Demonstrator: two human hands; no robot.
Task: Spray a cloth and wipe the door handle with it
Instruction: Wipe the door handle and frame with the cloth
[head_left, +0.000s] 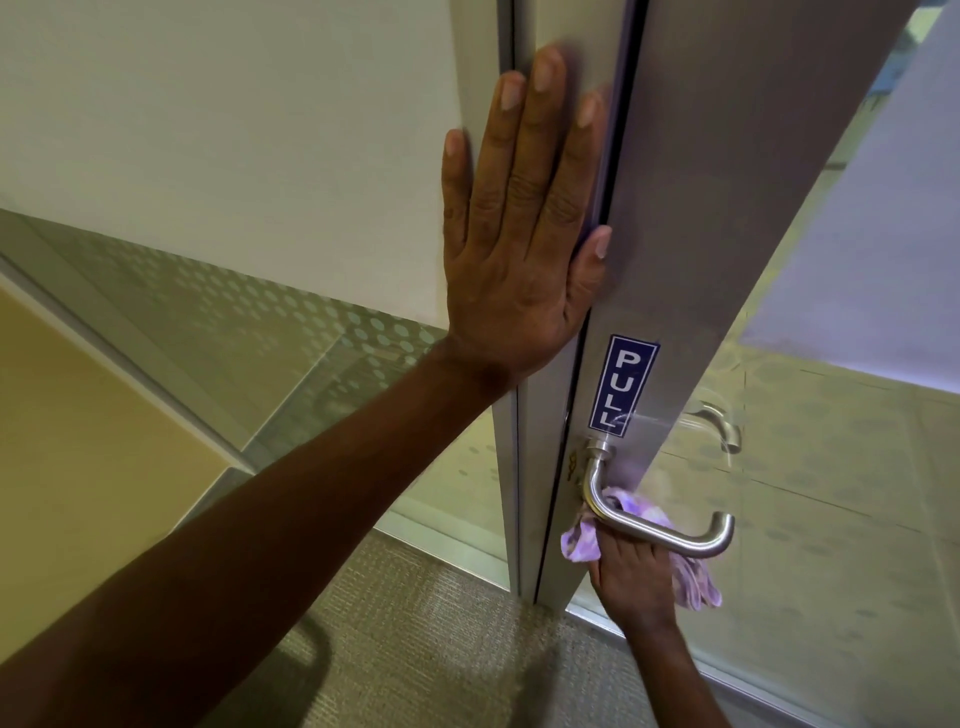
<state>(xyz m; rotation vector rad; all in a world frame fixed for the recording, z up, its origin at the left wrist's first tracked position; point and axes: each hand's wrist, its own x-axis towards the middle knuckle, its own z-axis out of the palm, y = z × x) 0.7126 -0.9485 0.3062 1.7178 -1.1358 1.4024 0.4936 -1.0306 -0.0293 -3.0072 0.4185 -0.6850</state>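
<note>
A brushed steel lever door handle (670, 530) sticks out from the aluminium frame of a glass door (691, 218). My right hand (631, 569) reaches up from below and grips a purple and white cloth (696, 582) against the underside of the handle; cloth ends bunch out on both sides of the hand. My left hand (519, 234) lies flat, fingers straight, pressed on the door frame's edge well above the handle. No spray bottle is in view.
A blue PULL sticker (621, 384) sits just above the handle. A second handle (719, 423) shows through the glass on the door's far side. Frosted dotted glass panels stand to the left and right; grey carpet (415, 623) covers the floor below.
</note>
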